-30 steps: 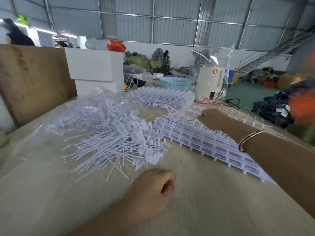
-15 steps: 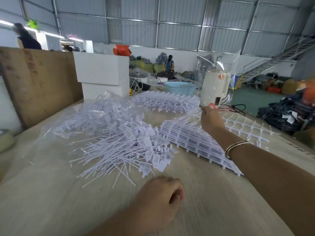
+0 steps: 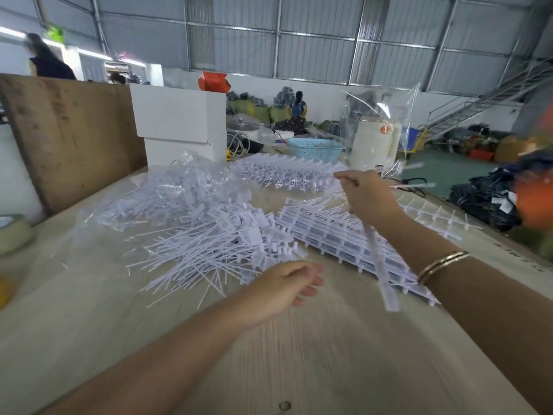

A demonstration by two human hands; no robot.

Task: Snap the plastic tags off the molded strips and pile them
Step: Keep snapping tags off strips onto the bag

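Observation:
A heap of loose white plastic tags [image 3: 209, 235] lies on the wooden table [image 3: 299, 354], left of centre. To its right sits a stack of white molded strips [image 3: 323, 232]. My right hand [image 3: 368, 199] grips one molded strip [image 3: 378, 265] lifted off that stack; the strip hangs down blurred toward me. My left hand [image 3: 284, 283] hovers low over the table beside the heap, fingers loosely curled, holding nothing. A second batch of strips [image 3: 284, 173] lies farther back.
Two stacked white boxes [image 3: 179, 124] and a brown board [image 3: 68, 136] stand at the back left. A blue basket [image 3: 314, 148], a white appliance in a clear bag [image 3: 374, 142] and bare strip frames [image 3: 443, 217] lie at the back right. A tape roll [image 3: 12, 235] sits far left.
My right hand has risen from the stack with one strip in it. My left hand has loosened from a fist and moved up toward the heap.

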